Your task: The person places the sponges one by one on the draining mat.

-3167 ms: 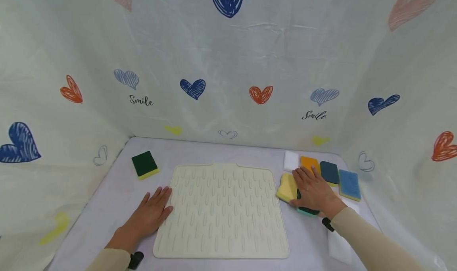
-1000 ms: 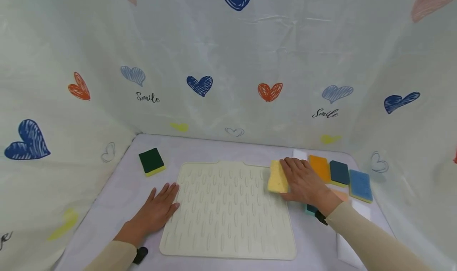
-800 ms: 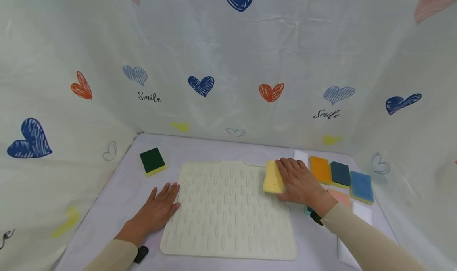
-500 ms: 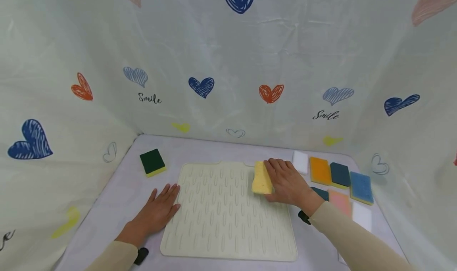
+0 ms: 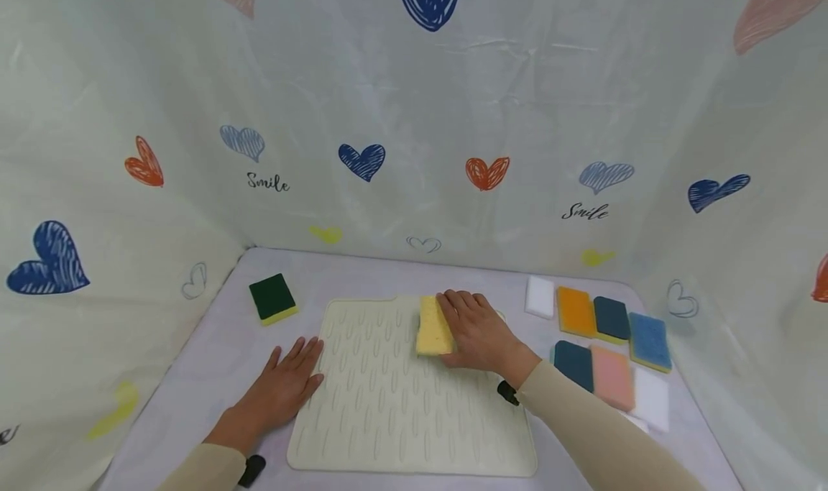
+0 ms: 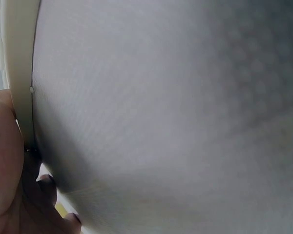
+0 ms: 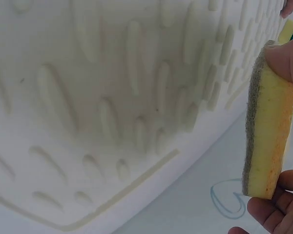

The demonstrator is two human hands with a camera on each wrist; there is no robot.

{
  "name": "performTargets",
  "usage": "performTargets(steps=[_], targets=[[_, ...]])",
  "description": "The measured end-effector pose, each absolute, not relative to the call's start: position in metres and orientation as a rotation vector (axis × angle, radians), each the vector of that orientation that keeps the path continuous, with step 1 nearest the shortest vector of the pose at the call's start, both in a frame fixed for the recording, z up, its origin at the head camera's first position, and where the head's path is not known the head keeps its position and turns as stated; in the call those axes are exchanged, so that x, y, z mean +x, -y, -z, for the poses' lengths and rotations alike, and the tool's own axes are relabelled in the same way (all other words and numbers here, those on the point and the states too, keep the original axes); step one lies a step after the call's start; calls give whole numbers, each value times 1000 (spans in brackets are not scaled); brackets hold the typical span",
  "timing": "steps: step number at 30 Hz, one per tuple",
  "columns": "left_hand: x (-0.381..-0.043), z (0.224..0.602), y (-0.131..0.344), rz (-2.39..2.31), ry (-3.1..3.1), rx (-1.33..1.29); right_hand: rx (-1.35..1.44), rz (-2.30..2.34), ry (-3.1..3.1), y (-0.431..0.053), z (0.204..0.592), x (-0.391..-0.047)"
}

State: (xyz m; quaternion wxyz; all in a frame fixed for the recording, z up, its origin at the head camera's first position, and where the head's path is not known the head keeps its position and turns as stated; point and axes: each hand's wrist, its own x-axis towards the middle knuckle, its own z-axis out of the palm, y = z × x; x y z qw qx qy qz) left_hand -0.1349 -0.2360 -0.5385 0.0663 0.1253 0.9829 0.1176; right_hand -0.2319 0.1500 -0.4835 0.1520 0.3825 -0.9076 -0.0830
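1. Yellow sponge [image 5: 433, 329], one, grey scrub face: held over the textured mat [image 5: 401, 423], near 12 o'clock from its centre; appears clear of the surface.
2. Right hand [image 5: 481, 334]: thumb and fingers clamped on the yellow sponge, end to end.
3. Left hand [image 5: 279, 389]: fingers straight, slightly apart, at the mat's 9 o'clock edge.
4. Green-topped sponge [image 5: 272, 295], one: on the worktop [image 5: 213, 347], mat's 10 o'clock.
5. Orange sponge [image 5: 576, 311], 2 o'clock; pink sponge [image 5: 613, 377], 3 o'clock.
6. Step in hand, as judged: a one-handed carry.
7. Next move, as judged: calls for a steady pinch, releasing only once supported.
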Motion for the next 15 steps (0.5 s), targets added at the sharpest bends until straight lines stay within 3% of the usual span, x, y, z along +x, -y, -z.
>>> performTargets(steps=[15], targets=[[-134, 537, 234, -329, -2959, 361, 1185, 278, 2696, -69, 487, -235]])
